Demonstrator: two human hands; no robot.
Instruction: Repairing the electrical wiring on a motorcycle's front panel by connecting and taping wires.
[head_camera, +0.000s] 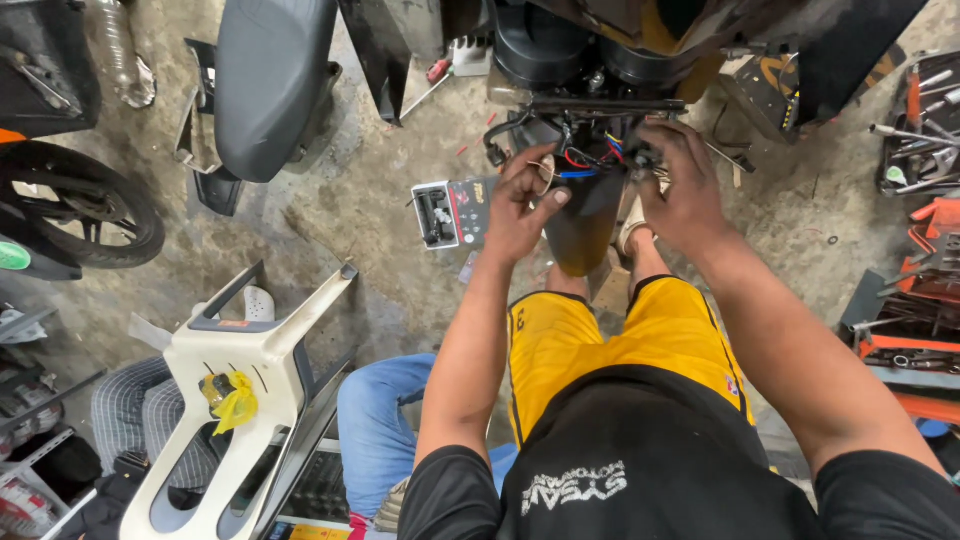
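We work on the wire bundle (590, 157) hanging from the front of the motorcycle (610, 50), red, blue and yellow leads bunched between our 2 hands. Our left hand (522, 205) pinches a thin pale wire; our right hand (680, 185) closes around a black connector, steadying it. A packaged switch (452, 213) lies on the concrete floor (360, 200) nearby, tool trays (920, 130) at right.

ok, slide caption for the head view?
Both hands, left hand and right hand, work coloured wires on a motorcycle.
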